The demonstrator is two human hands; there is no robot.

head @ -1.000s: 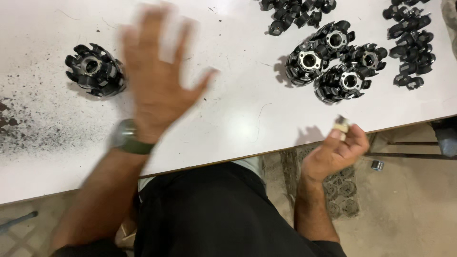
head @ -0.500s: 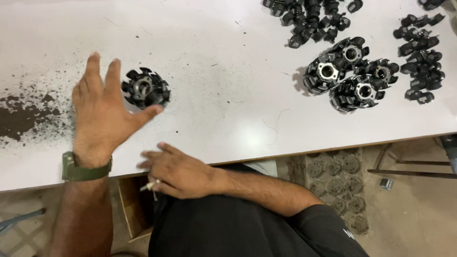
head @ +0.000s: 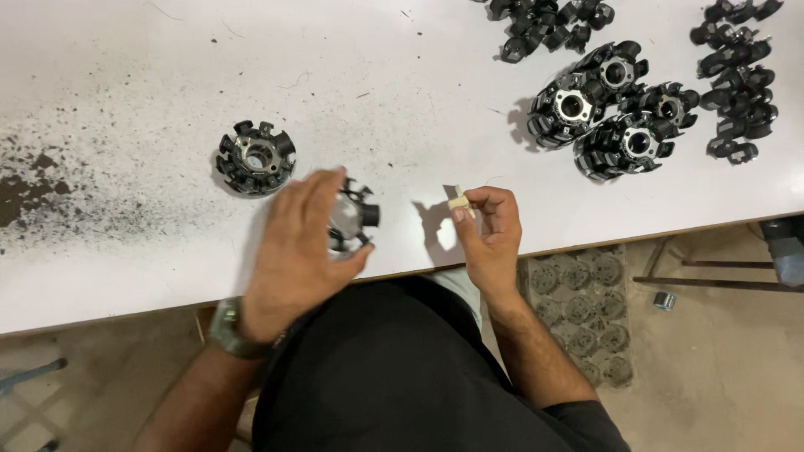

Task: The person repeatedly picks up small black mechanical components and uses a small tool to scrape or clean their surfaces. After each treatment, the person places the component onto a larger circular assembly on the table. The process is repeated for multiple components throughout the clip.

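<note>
Dark grit (head: 33, 188) stained the white table (head: 151, 75); 1 toothed black ring (head: 255, 156) lay beside. The left hand (head: 297, 251) gripped another ring (head: 353, 219) near the edge. Just right, the right hand (head: 490, 230) pinched a small pale piece (head: 458, 199).

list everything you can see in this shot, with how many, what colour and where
Table: one, white, across the top.
Dark grit: patch, left of table.
Ring part: one, black and silver, left of centre.
Held part: one, black and silver, under left hand.
Finished parts: four, black, upper right.
Clips: loose piles, black, top right.
Tile mat: one, grey, floor.
Small piece: one, cream, in right fingers.
Left hand: wears green watch.
Right hand: at table edge.
</note>
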